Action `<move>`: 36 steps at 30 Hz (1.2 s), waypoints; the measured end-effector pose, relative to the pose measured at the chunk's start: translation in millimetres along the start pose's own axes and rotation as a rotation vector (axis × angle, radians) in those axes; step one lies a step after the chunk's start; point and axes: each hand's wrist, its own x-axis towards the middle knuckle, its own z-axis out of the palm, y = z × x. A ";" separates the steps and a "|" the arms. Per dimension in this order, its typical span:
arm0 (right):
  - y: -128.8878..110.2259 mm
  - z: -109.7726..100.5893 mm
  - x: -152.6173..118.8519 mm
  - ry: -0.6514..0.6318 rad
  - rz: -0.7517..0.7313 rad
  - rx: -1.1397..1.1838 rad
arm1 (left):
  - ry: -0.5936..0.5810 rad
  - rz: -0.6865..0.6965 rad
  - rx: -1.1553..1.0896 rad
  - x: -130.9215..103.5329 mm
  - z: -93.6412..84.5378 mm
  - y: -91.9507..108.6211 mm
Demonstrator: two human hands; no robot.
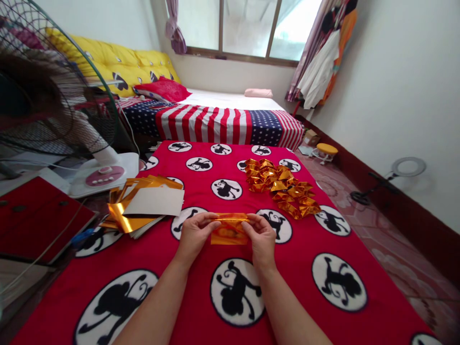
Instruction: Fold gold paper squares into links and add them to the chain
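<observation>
Between both hands is a sheet of shiny gold foil paper [229, 234], its upper edge folded over. My left hand [197, 233] pinches the fold at its left end, thumb in front and fingers behind. At the right end, my right hand [261, 234] grips the same fold in a like pinch. To the left lies a stack of flat gold and white paper sheets [154, 201]. Beyond my right hand, several folded gold foil ingots [283, 187] sit in a cluster on the red cloth [230, 158].
An electric fan [104, 167] stands at the left beside a dark red panel [39, 218]. A bed with a striped, starred cover [204, 122] is at the back. On the right floor are a yellow stool [327, 149] and a ring-topped stand [408, 166].
</observation>
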 end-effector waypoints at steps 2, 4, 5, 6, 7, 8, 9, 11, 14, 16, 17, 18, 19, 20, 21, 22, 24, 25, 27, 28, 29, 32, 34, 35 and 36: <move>-0.4 0.2 -0.3 -0.001 0.002 0.001 | 0.000 0.004 0.004 0.3 0.0 0.5; -0.8 0.4 -0.6 -0.004 0.004 0.004 | 0.001 0.006 0.008 0.6 0.0 0.8; -0.9 0.5 -0.7 -0.005 0.004 0.004 | 0.000 0.008 0.010 0.7 0.0 0.9; -1.0 0.6 -0.7 -0.005 0.004 0.003 | 0.000 0.011 0.014 0.8 -0.1 0.8; -1.0 0.6 -0.7 -0.004 0.005 0.001 | 0.000 0.015 0.020 0.9 -0.1 0.6; -0.9 0.5 -0.5 -0.002 0.005 -0.002 | 0.000 0.022 0.027 0.9 -0.2 0.3; -0.9 0.5 -0.4 0.002 0.005 -0.005 | 0.001 0.030 0.036 0.8 -0.3 -0.1; -0.6 0.4 0.0 0.008 0.004 -0.007 | 0.004 0.045 0.051 0.7 -0.3 -0.5; -0.3 0.6 0.3 0.006 0.002 -0.002 | 0.010 0.061 0.066 0.3 -0.2 -0.4; -0.4 0.9 0.1 0.004 -0.003 0.000 | 0.021 0.069 0.074 0.0 -0.1 0.2; -0.6 1.1 0.0 0.004 -0.005 -0.002 | 0.029 0.073 0.078 -0.1 0.0 0.4; -0.8 1.3 -0.2 0.005 -0.008 -0.005 | 0.038 0.078 0.083 -0.2 0.1 0.6; -1.0 1.6 -0.4 0.007 -0.010 -0.010 | 0.046 0.083 0.090 -0.2 0.1 0.6; -1.2 1.7 -0.5 0.008 -0.013 -0.015 | 0.052 0.089 0.098 -0.2 0.1 0.4; -1.4 1.8 -0.6 0.009 -0.017 -0.018 | 0.057 0.094 0.106 -0.1 -0.1 -0.1; -1.3 1.9 -0.6 0.011 -0.020 -0.021 | 0.060 0.097 0.114 0.1 -0.3 -0.7; -1.0 1.6 -0.4 0.018 -0.025 -0.026 | 0.061 0.103 0.126 0.6 -1.0 -2.4; -0.6 1.5 -0.3 0.021 -0.025 -0.028 | 0.061 0.108 0.129 1.0 -1.4 -3.2; 0.0 1.1 -0.1 0.026 -0.023 -0.027 | 0.060 0.138 0.144 1.8 -2.3 -3.9; 0.1 0.9 0.0 0.026 -0.021 -0.022 | 0.058 0.168 0.162 2.1 -2.8 -3.5; 0.2 0.8 0.0 0.024 -0.018 -0.015 | 0.055 0.205 0.187 2.3 -3.2 -2.7; -0.5 0.7 -0.3 0.020 0.003 0.006 | 0.034 0.305 0.278 2.2 -4.4 1.9; -1.2 0.7 -0.4 0.016 0.019 0.021 | 0.014 0.338 0.312 1.6 -5.0 5.2; -1.5 0.6 -0.4 0.015 0.024 0.028 | 0.001 0.349 0.320 1.2 -5.3 6.4; -1.7 0.6 -0.3 0.012 0.027 0.034 | -0.011 0.361 0.324 1.0 -5.6 7.2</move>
